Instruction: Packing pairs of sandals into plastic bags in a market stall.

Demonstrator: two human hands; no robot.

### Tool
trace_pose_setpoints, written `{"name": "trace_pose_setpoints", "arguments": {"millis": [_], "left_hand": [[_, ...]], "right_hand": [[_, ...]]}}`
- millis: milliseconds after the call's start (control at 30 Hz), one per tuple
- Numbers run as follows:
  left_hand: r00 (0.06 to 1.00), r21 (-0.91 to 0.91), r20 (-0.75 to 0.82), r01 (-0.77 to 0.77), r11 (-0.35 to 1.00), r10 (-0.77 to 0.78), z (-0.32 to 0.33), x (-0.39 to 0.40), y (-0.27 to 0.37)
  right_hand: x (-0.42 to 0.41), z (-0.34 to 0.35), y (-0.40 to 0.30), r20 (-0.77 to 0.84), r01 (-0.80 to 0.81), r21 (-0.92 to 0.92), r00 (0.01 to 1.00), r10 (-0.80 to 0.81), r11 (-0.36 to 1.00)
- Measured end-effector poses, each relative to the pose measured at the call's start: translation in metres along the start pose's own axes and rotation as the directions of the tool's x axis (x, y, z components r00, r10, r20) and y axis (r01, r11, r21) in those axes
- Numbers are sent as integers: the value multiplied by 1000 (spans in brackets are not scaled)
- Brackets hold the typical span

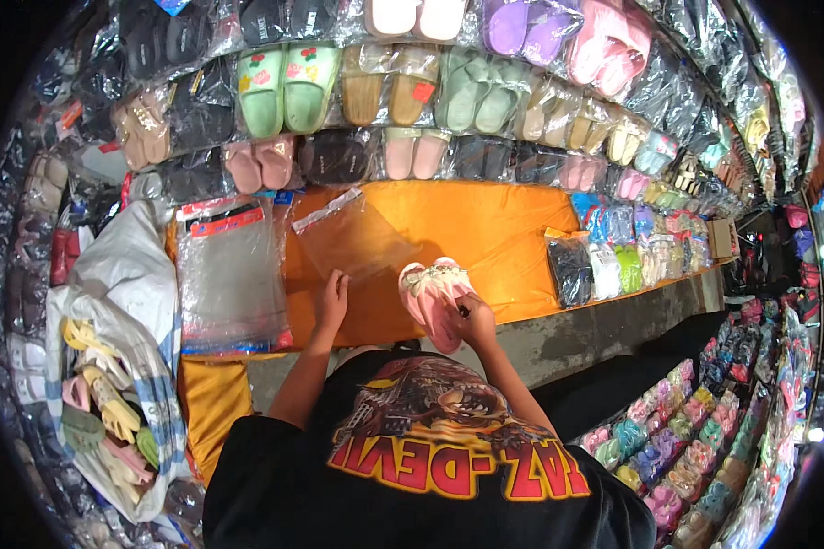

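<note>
My right hand (pixel 475 317) grips a pair of pink slippers (pixel 434 295) with pale bows near the straps, held over the front edge of the orange-covered table (pixel 515 267). To the left, my left hand (pixel 334 295) pinches the lower edge of a clear plastic bag (pixel 357 237) with a white header strip, which lies slanted on the table. Left of that bag rests a stack of larger clear plastic bags (pixel 232 281) with red header strips.
An open woven sack (pixel 120 254) of loose slippers stands at the left. Bagged slippers (pixel 309 89) line the racks beyond the table. Bagged goods (pixel 630 265) and a small cardboard box (pixel 722 238) sit at the table's right end. More bagged slippers (pixel 683 439) fill the lower right.
</note>
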State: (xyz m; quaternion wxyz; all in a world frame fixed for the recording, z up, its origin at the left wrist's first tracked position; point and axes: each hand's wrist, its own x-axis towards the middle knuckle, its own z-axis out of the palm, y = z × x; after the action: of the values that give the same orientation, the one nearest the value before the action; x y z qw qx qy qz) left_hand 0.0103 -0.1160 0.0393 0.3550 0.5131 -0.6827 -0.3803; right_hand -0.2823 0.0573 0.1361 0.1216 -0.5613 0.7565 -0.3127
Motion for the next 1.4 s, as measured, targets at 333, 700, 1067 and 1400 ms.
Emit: {"name": "trace_pose_setpoints", "arguments": {"millis": [333, 700, 1067, 1400], "left_hand": [[983, -229, 130, -94, 969, 126, -12, 19, 16], [952, -334, 143, -212, 918, 272, -13, 27, 14], [860, -222, 312, -347, 911, 403, -20, 40, 54], [797, -150, 393, -437, 887, 459, -9, 54, 30]], "right_hand": [[33, 55, -41, -9, 212, -19, 977, -212, 977], [57, 85, -46, 95, 252, 31, 963, -254, 967], [65, 101, -24, -61, 173, -8, 983, -173, 985], [81, 110, -6, 181, 293, 85, 935, -304, 952]]}}
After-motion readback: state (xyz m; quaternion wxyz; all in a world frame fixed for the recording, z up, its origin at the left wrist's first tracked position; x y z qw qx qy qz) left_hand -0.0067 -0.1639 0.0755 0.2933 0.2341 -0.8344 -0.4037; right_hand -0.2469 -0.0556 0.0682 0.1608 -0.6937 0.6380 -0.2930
